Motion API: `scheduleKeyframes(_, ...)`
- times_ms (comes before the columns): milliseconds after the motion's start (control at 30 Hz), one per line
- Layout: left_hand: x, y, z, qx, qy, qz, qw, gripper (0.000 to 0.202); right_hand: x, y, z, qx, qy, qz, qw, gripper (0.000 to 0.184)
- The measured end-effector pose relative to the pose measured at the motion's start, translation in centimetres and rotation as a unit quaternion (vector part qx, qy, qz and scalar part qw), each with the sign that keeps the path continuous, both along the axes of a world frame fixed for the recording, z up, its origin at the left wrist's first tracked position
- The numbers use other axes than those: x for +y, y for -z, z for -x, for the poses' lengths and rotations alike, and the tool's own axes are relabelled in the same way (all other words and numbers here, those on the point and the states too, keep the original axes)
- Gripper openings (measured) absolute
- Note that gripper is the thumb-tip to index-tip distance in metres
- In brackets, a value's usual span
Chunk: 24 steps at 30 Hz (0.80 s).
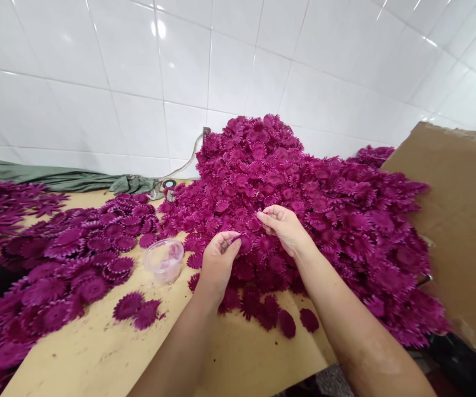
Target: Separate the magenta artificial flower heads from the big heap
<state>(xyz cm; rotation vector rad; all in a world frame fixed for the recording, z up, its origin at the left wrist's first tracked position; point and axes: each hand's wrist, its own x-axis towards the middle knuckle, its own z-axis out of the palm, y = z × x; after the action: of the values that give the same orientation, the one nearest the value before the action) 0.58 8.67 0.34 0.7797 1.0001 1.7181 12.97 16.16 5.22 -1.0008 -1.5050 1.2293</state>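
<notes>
My left hand (220, 259) is closed in a pinch, with a small magenta flower piece (236, 238) showing at the thumb and fingertip. To its right and slightly farther away, my right hand (282, 225) also pinches; a tiny magenta spot shows at its fingertips, too small to make out. Both hands are held over the front of a large heap of magenta artificial flowers (258, 165) with fringed edges. Left of my left hand stands a clear plastic cup (164, 260) with some pale residue inside.
Stacked magenta flower discs (92, 248) spread across the left of the tan board (109, 358). A green cloth (55, 175) and a tape roll (169, 184) lie along the tiled wall (130, 121). A cardboard sheet (456, 220) borders the heap on the right.
</notes>
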Motion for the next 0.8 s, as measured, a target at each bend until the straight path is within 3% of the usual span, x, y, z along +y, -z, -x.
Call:
scheduleKeyframes(100, -0.2, -0.3, -0.1, 0.004, 0.011, 0.001, 1.000, 0.024, 0.1, 0.1, 0.3, 0.014, -0.010, 0.007, 1.000, 0.040)
scheduleKeyframes(200, -0.3, -0.6, -0.1, 0.019, 0.017, 0.002, 1.000, 0.025, 0.7, 0.2, 0.7, -0.022, 0.036, -0.032, 0.999, 0.035)
scheduleKeyframes(333, -0.2, -0.6, 0.0, 0.040, -0.005, 0.009, 0.999, 0.020, 1.0, 0.2, 0.8, -0.142, 0.154, -0.146, 0.967, 0.035)
scheduleKeyframes(400, 0.0, -0.5, 0.2, 0.040, -0.019, 0.020, 0.999, 0.019, 0.1, 0.2, 0.8, -0.174, 0.172, -0.209, 0.947, 0.039)
scheduleKeyframes(467, 0.1, -0.3, 0.3, 0.033, -0.019, 0.027, 0.999, 0.020, -1.4, 0.2, 1.1, -0.178, 0.107, -0.210, 0.955, 0.034)
scheduleKeyframes(600, 0.0, -0.3, 0.4, 0.009, -0.032, 0.024, 0.999, 0.025, -3.7, 0.5, 1.8, -0.142, -0.114, -0.061, 0.981, 0.024)
scheduleKeyframes(700, -0.1, -0.5, 0.2, -0.002, -0.028, 0.005, 1.000, 0.028, -3.4, 0.7, 1.9, -0.110, -0.112, -0.018, 0.987, 0.020)
scheduleKeyframes(800, -0.1, -0.8, 0.0, 0.012, 0.000, -0.010, 1.000, 0.033, -2.9, 0.5, 1.9, -0.127, -0.057, -0.047, 0.989, 0.010)
